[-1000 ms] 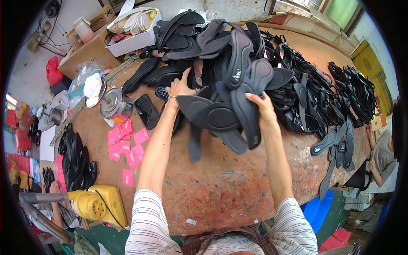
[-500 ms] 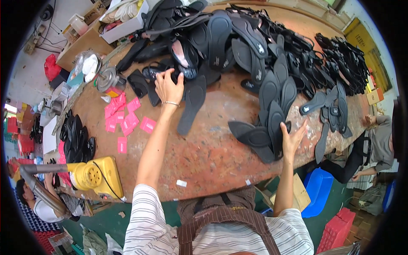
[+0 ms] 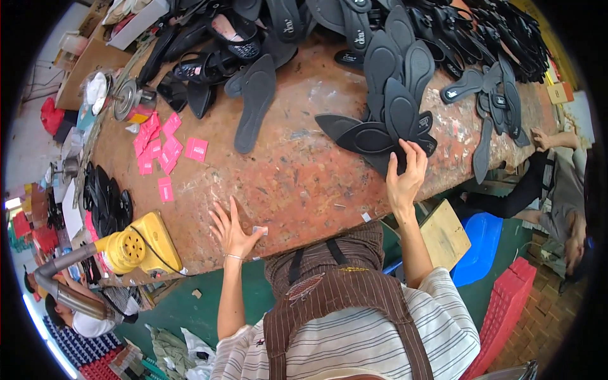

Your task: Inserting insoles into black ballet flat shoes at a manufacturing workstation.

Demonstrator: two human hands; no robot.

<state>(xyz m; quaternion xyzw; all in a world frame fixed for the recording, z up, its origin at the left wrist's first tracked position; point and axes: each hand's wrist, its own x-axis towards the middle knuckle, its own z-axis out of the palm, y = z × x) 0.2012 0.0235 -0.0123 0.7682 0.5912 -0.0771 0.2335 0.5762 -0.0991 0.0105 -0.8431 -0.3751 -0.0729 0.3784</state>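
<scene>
Two hands are being used at the near edge of a worn reddish counter (image 3: 297, 183). The right hand (image 3: 405, 177) is being laid, fingers spread and open, on the near end of a fanned stack of black shoe insoles (image 3: 392, 120), which is lying on the counter's right half, just in front of a large heap of black sandal parts (image 3: 354, 25). The left hand (image 3: 233, 231) is being pressed flat and open on bare counter, beside a small pale scrap (image 3: 258, 230), holding nothing. Judged from this, the insole stack is being steadied or squared rather than lifted; no insole is being gripped. A next move would call for fingers being closed round the stack's near ends. Pink tags (image 3: 166, 152) are lying scattered to the left, and a single long insole (image 3: 253, 104) well apart from the stack.
</scene>
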